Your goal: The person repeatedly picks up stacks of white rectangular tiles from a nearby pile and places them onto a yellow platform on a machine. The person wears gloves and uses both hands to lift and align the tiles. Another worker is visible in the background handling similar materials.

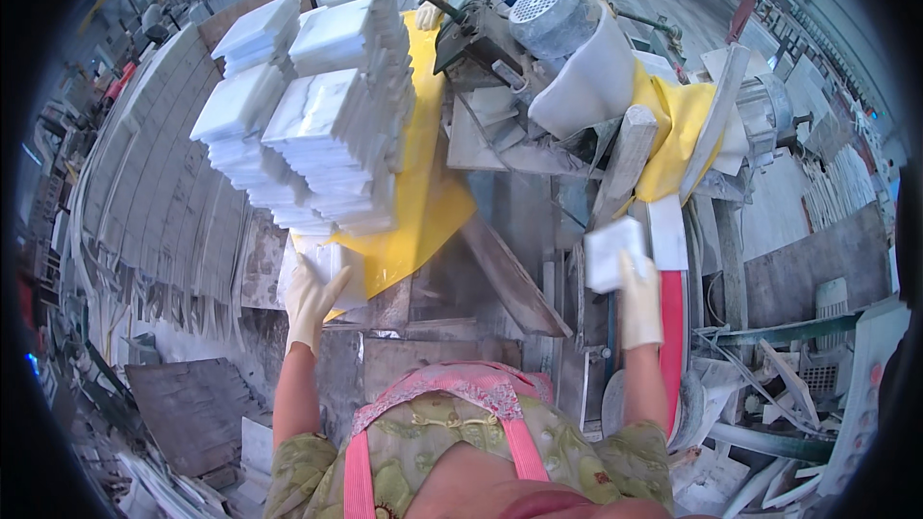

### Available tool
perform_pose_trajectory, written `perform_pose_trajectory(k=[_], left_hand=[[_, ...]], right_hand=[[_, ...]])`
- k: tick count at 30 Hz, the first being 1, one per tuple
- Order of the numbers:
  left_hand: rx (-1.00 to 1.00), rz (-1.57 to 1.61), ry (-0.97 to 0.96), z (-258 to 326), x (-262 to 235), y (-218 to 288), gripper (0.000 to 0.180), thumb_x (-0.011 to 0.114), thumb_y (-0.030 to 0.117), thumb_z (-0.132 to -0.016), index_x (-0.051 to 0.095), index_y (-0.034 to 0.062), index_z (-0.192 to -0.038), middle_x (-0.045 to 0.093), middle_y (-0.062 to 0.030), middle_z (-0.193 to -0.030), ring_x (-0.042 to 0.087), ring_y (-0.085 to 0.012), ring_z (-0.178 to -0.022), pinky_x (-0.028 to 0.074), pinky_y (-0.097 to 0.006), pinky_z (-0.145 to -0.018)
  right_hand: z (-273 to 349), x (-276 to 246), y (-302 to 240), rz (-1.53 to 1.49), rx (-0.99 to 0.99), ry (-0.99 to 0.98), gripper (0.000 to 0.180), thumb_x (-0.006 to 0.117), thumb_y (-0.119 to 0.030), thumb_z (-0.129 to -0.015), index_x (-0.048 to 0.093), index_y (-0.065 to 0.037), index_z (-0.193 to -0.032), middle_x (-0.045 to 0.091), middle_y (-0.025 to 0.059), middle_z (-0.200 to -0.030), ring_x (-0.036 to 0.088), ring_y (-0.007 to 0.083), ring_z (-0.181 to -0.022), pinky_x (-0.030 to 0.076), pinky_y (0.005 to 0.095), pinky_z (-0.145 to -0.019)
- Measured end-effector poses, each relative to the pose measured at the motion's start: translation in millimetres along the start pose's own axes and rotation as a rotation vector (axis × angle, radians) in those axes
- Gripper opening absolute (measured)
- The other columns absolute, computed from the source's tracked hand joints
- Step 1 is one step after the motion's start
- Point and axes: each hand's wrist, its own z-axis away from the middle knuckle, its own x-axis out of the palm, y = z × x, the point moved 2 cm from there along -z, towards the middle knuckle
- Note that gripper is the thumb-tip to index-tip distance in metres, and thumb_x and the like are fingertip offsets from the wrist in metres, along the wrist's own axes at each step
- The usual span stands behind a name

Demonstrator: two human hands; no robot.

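Observation:
My right hand, in a cream glove, grips a white marble tile by its near right side, in the air beside the red strip. My left hand, gloved alike, reaches to a low white tile stack at the near end of the tall stacks. Its thumb stands out from the fingers, and it rests against these tiles without clearly grasping one. The tall stacks of white, grey-veined tiles rise just beyond it. A yellow sheet lies under and beside them.
A machine with a grey motor and a white curved guard stands ahead. Yellow cloth hangs around wooden boards. A red strip runs along my right. Across the bench, a co-worker's gloved hand is near the stacks.

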Motion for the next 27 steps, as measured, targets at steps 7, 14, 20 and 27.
perform_pose_trajectory(k=[7,14,20,27], left_hand=[[0.036,0.019,0.028,1,8,-9,0.112,0.068,0.068,-0.082,0.036,-0.0185,-0.145,0.062,-0.0329,-0.129,0.061,-0.0426,-0.120,0.049,-0.043,-0.100],[0.025,0.116,-0.021,1,0,-6,0.113,0.071,0.065,-0.079,0.036,-0.0201,-0.145,0.061,-0.0344,-0.130,0.062,-0.0413,-0.121,0.049,-0.041,-0.101],[-0.007,0.220,-0.207,2,-23,0,0.122,0.072,0.067,-0.073,0.030,-0.0190,-0.149,0.052,-0.0369,-0.141,0.058,-0.0401,-0.130,0.048,-0.040,-0.105],[0.086,0.222,-0.110,0,-7,-12,0.116,0.073,0.061,-0.078,0.029,-0.0199,-0.148,0.055,-0.0376,-0.136,0.060,-0.0436,-0.124,0.049,-0.043,-0.102]], right_hand=[[77,230,-45,-0.225,0.060,-0.501,0.054,0.061,-0.046,-0.100,0.063,0.004,-0.121,0.067,0.0136,-0.112,0.061,0.0190,-0.101,0.046,0.0325,-0.092],[131,335,-55,-0.358,0.132,-0.553,0.051,0.069,-0.045,-0.095,0.065,-0.001,-0.121,0.069,0.0092,-0.100,0.064,0.0168,-0.091,0.050,0.0355,-0.084],[141,358,-56,0.143,-0.023,-0.496,0.055,0.069,-0.051,-0.090,0.067,-0.006,-0.120,0.073,0.0163,-0.103,0.070,0.0333,-0.095,0.053,0.0442,-0.084],[155,359,-57,0.301,-0.054,-0.584,0.064,0.069,-0.054,-0.089,0.059,-0.008,-0.132,0.070,0.0204,-0.114,0.067,0.0415,-0.105,0.053,0.0475,-0.088]])
